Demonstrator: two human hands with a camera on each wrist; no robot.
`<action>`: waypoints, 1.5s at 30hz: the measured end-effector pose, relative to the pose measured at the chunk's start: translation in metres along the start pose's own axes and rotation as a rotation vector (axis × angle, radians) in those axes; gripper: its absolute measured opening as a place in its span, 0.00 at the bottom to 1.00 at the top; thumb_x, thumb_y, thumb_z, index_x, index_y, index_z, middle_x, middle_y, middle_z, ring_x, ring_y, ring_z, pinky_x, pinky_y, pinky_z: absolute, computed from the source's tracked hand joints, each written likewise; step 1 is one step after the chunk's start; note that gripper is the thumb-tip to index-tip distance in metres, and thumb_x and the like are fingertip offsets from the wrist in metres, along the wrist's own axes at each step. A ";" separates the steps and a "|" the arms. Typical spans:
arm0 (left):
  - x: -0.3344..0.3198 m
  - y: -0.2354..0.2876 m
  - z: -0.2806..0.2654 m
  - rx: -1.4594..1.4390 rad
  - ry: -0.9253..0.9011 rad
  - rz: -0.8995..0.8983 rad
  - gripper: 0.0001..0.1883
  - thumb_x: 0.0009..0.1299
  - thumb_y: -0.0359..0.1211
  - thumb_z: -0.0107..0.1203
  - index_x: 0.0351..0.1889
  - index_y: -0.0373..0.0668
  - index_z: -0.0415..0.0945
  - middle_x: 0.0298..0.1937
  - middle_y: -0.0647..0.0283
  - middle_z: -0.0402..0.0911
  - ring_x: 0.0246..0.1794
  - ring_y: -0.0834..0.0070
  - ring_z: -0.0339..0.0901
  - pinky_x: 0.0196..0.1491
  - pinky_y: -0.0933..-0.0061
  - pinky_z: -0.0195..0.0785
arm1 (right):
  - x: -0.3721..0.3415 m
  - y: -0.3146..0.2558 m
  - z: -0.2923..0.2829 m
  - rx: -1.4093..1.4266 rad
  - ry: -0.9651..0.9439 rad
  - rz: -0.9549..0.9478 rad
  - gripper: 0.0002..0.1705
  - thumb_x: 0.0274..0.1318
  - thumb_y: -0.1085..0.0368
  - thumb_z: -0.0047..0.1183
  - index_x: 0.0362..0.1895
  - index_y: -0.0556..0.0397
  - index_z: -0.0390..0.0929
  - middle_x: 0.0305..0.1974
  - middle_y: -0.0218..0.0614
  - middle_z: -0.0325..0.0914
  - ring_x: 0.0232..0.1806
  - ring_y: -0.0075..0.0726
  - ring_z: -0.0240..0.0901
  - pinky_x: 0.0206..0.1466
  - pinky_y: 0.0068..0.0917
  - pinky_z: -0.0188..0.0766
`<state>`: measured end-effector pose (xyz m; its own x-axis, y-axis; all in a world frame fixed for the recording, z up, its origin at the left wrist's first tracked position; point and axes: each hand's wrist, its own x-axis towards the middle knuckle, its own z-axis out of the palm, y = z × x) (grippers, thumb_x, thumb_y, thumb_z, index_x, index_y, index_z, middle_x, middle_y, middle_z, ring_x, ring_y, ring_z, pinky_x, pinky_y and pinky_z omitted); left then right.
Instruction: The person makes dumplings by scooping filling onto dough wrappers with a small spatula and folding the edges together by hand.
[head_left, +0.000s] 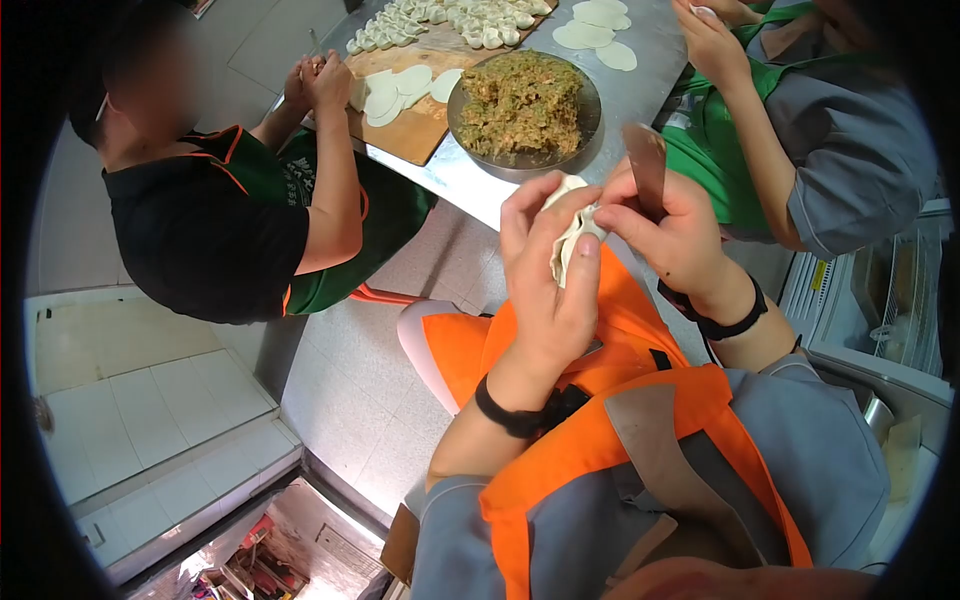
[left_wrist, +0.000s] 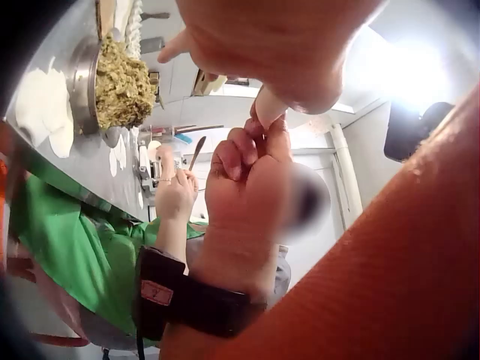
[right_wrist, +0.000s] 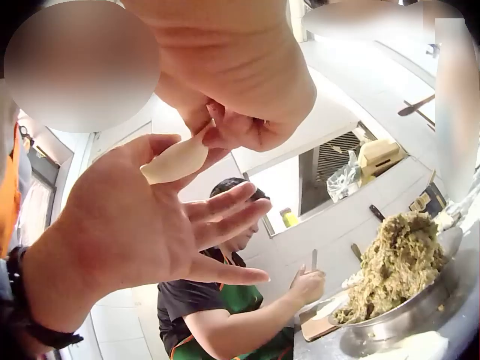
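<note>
My left hand (head_left: 548,285) holds a pale dumpling (head_left: 567,255) between thumb and index finger. In the right wrist view, its other fingers stretch out apart beneath the dumpling (right_wrist: 178,160). With thumb and forefinger, my right hand (head_left: 675,230) pinches the edge of the wrapper at the dumpling's upper end. The same hand keeps a flat-bladed spatula (head_left: 646,168) in its grip, blade pointing up past the knuckles. In the left wrist view the dumpling (left_wrist: 268,110) shows only partly, between the two hands.
A metal bowl (head_left: 466,138) heaped with greenish filling (head_left: 525,100) stands on the table ahead. Round wrappers (head_left: 592,35) lie beyond it, and more wrappers on a wooden board (head_left: 410,145) near rows of dumplings (head_left: 440,22). People work on the left and right.
</note>
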<state>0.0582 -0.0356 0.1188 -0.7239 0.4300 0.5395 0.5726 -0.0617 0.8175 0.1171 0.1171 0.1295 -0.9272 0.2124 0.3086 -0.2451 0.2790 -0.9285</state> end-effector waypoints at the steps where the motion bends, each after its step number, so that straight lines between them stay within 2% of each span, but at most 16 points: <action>1: 0.000 -0.001 0.001 0.012 0.015 0.035 0.14 0.71 0.29 0.49 0.51 0.34 0.77 0.51 0.51 0.75 0.53 0.64 0.74 0.58 0.67 0.65 | -0.002 -0.003 -0.001 -0.064 -0.004 -0.037 0.04 0.58 0.72 0.59 0.35 0.58 0.76 0.29 0.29 0.72 0.28 0.23 0.66 0.32 0.22 0.63; 6: 0.001 0.001 -0.005 -0.071 -0.128 0.030 0.15 0.74 0.29 0.43 0.52 0.33 0.78 0.45 0.50 0.79 0.44 0.65 0.80 0.49 0.70 0.71 | 0.001 -0.019 -0.006 -0.330 -0.038 -0.301 0.03 0.57 0.72 0.58 0.33 0.57 0.77 0.24 0.33 0.68 0.25 0.29 0.65 0.28 0.25 0.61; 9: 0.004 0.030 -0.022 -0.401 -0.333 -0.501 0.16 0.78 0.29 0.38 0.51 0.31 0.76 0.35 0.54 0.81 0.30 0.71 0.81 0.37 0.73 0.73 | 0.004 -0.027 -0.006 -0.226 -0.037 -0.249 0.04 0.55 0.69 0.58 0.34 0.56 0.78 0.23 0.38 0.68 0.23 0.39 0.67 0.25 0.29 0.62; 12: 0.008 0.048 -0.030 -0.639 -0.395 -0.509 0.18 0.80 0.32 0.35 0.49 0.28 0.75 0.31 0.58 0.80 0.20 0.77 0.77 0.30 0.76 0.71 | 0.008 -0.040 0.005 -0.096 -0.056 -0.241 0.10 0.55 0.62 0.56 0.34 0.57 0.76 0.23 0.40 0.68 0.22 0.43 0.66 0.25 0.32 0.62; 15: 0.009 0.055 -0.039 -0.667 -0.464 -0.552 0.17 0.78 0.30 0.36 0.43 0.28 0.75 0.30 0.57 0.79 0.21 0.71 0.76 0.29 0.72 0.69 | 0.011 -0.024 0.009 -0.107 -0.196 -0.442 0.15 0.55 0.57 0.53 0.33 0.58 0.73 0.23 0.40 0.68 0.22 0.43 0.65 0.25 0.34 0.62; 18: -0.007 0.043 -0.033 -0.435 -0.345 -0.337 0.15 0.77 0.30 0.37 0.41 0.29 0.74 0.27 0.55 0.77 0.23 0.64 0.74 0.28 0.68 0.66 | 0.006 -0.031 0.014 -0.154 -0.227 -0.401 0.08 0.52 0.63 0.50 0.28 0.56 0.70 0.24 0.45 0.68 0.24 0.54 0.65 0.27 0.42 0.63; 21: -0.011 0.038 -0.030 -0.389 -0.309 -0.230 0.14 0.76 0.31 0.38 0.42 0.29 0.73 0.27 0.53 0.76 0.24 0.60 0.74 0.28 0.66 0.64 | 0.005 -0.030 0.018 -0.183 -0.186 -0.436 0.08 0.51 0.63 0.48 0.28 0.55 0.70 0.24 0.45 0.67 0.23 0.56 0.65 0.27 0.44 0.62; 24: -0.009 0.028 -0.028 -0.331 -0.288 -0.050 0.16 0.77 0.34 0.38 0.46 0.29 0.72 0.28 0.55 0.77 0.23 0.64 0.75 0.28 0.69 0.65 | 0.006 -0.026 0.022 -0.202 -0.134 -0.514 0.11 0.58 0.61 0.47 0.29 0.56 0.70 0.24 0.44 0.70 0.23 0.51 0.68 0.25 0.39 0.64; 27: -0.001 0.044 -0.021 -0.731 -0.162 -0.506 0.23 0.77 0.43 0.34 0.50 0.31 0.72 0.23 0.58 0.78 0.14 0.72 0.71 0.22 0.75 0.66 | 0.002 -0.033 0.014 -0.104 -0.106 -0.239 0.15 0.66 0.59 0.44 0.32 0.59 0.72 0.26 0.42 0.75 0.25 0.41 0.75 0.28 0.32 0.68; 28: 0.003 0.045 -0.026 -0.691 -0.160 -0.499 0.26 0.77 0.44 0.33 0.58 0.31 0.68 0.24 0.58 0.77 0.14 0.74 0.71 0.22 0.76 0.67 | 0.004 -0.036 0.010 -0.044 -0.082 -0.190 0.16 0.69 0.59 0.43 0.34 0.60 0.73 0.27 0.40 0.77 0.27 0.36 0.78 0.29 0.29 0.70; 31: 0.009 0.044 -0.031 -0.390 -0.198 -0.534 0.28 0.78 0.46 0.34 0.62 0.31 0.66 0.24 0.60 0.76 0.15 0.77 0.70 0.23 0.78 0.66 | 0.007 -0.050 0.013 0.047 -0.222 -0.070 0.09 0.66 0.66 0.46 0.37 0.59 0.75 0.28 0.40 0.77 0.27 0.36 0.77 0.30 0.30 0.71; 32: 0.015 0.043 -0.033 -0.369 -0.225 -0.477 0.28 0.78 0.48 0.37 0.62 0.32 0.65 0.29 0.61 0.77 0.20 0.80 0.72 0.25 0.80 0.65 | 0.006 -0.047 0.013 -0.119 -0.177 -0.159 0.05 0.65 0.69 0.49 0.37 0.58 0.75 0.28 0.41 0.77 0.25 0.35 0.76 0.30 0.29 0.70; 35: 0.006 0.021 -0.030 -0.372 -0.297 -0.277 0.22 0.79 0.39 0.44 0.65 0.35 0.62 0.32 0.62 0.78 0.24 0.80 0.74 0.29 0.82 0.67 | 0.011 -0.043 0.010 -0.260 -0.102 -0.230 0.06 0.65 0.69 0.49 0.37 0.58 0.76 0.26 0.41 0.76 0.24 0.34 0.75 0.29 0.29 0.69; 37: 0.005 0.018 -0.029 -0.287 -0.250 -0.331 0.18 0.76 0.33 0.51 0.59 0.35 0.63 0.32 0.62 0.78 0.25 0.80 0.74 0.30 0.82 0.67 | 0.012 -0.036 0.008 -0.233 -0.047 -0.146 0.07 0.66 0.68 0.49 0.38 0.58 0.76 0.24 0.38 0.76 0.24 0.30 0.73 0.28 0.27 0.68; 40: 0.001 0.017 -0.025 -0.406 -0.081 -0.492 0.08 0.76 0.27 0.49 0.48 0.36 0.64 0.30 0.60 0.78 0.22 0.82 0.73 0.25 0.81 0.65 | 0.018 -0.028 0.006 -0.181 -0.023 -0.079 0.08 0.67 0.67 0.49 0.37 0.59 0.76 0.24 0.34 0.76 0.24 0.23 0.72 0.28 0.23 0.68; 45: 0.007 0.006 -0.029 -0.300 -0.110 -0.413 0.04 0.78 0.27 0.44 0.45 0.37 0.62 0.25 0.63 0.74 0.18 0.82 0.69 0.22 0.81 0.64 | 0.031 -0.028 0.004 -0.040 -0.160 0.097 0.09 0.67 0.66 0.49 0.37 0.59 0.76 0.25 0.30 0.76 0.25 0.18 0.71 0.27 0.20 0.67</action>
<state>0.0456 -0.0585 0.1339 -0.8125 0.5637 0.1486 0.1007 -0.1154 0.9882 0.0940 0.1119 0.1641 -0.9798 0.0896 0.1786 -0.1440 0.3024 -0.9422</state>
